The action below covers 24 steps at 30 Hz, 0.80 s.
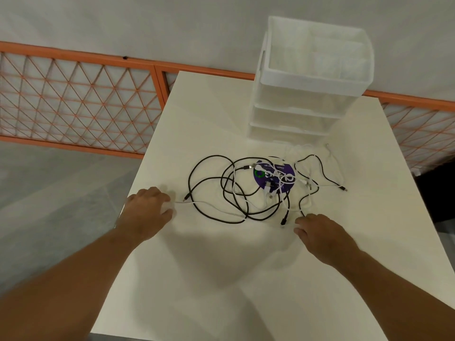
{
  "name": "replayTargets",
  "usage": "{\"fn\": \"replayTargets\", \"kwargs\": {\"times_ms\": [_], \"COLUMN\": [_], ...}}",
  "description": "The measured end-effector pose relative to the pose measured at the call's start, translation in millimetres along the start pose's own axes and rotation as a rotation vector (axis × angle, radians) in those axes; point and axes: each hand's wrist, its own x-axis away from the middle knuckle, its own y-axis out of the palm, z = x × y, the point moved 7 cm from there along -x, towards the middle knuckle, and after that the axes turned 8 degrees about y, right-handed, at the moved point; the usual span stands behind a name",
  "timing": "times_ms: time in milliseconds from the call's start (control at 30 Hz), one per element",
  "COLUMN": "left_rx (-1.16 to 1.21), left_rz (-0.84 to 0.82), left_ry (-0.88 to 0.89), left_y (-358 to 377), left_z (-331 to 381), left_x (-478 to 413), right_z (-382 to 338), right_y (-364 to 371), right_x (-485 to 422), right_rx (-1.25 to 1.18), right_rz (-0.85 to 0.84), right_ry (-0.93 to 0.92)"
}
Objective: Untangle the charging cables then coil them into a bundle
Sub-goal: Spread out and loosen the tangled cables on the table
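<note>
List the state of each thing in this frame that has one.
Black cables, tangled with the white ones, loose on the table.
White cables, tangled, uncoiled.
Left hand, grips a white cable's end.
Right hand, beside a black cable's end; grip unclear.
Drawer unit, upright, drawers pushed in.
Purple disc, flat under the cables.

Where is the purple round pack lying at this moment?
In the head view, the purple round pack lies on the white table, right of centre, under the tangled cables, just in front of the plastic drawer unit.
</note>
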Motion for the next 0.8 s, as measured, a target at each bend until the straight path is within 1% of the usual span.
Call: {"fn": "replayTargets", "kwargs": {"times_ms": [233, 367, 533, 633, 733, 800], "left_rx": [0.026, 0.055, 0.08, 0.024, 0.028, 0.042], "left_rz": [0.017, 0.079, 0.193, 0.241, 0.225, 0.23], "left_ry": [0.021, 0.031, 0.061, 0.142, 0.212, 0.246], "left_y": [3, 1, -7, -8, -3, -1], "left_z": [7, 10, 36, 55, 75, 87], "left_x": [8, 4, -17, -29, -35, -37], "right_z": [-5, -13, -27, -30, -27, -24], "right_y": [-5, -16, -28, -31, -30, -26], "right_x": [6, 3, -12, -21, -30, -34], "right_rx": [0.078, 0.028, -0.065, -0.138, -0.218, -0.224], "right_rz": [0.05, 0.102, 0.113, 0.108, 0.095, 0.062], "right_ry": [-0.012, -0.005, 0.012, 0.071, 0.195, 0.27]}}
